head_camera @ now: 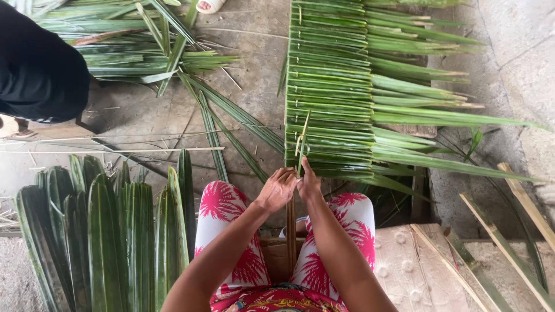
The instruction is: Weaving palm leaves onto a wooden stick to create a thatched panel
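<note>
A long panel of folded green palm leaves (332, 86), stitched side by side along a stick, stretches away from my knees. My left hand (277, 189) and my right hand (309, 183) meet at its near edge. Both pinch the nearest leaf fold and a thin pale strip (302, 141) that stands up through the leaves. A brown wooden stick (291, 231) runs between my legs under my hands. My legs wear pink and white patterned cloth (222, 211).
A stack of folded palm leaves (104, 231) lies at my left. Loose leaves (144, 52) are scattered on the concrete floor ahead left, beside a person in black (37, 69). Wooden boards (416, 260) and slats (509, 248) lie at my right.
</note>
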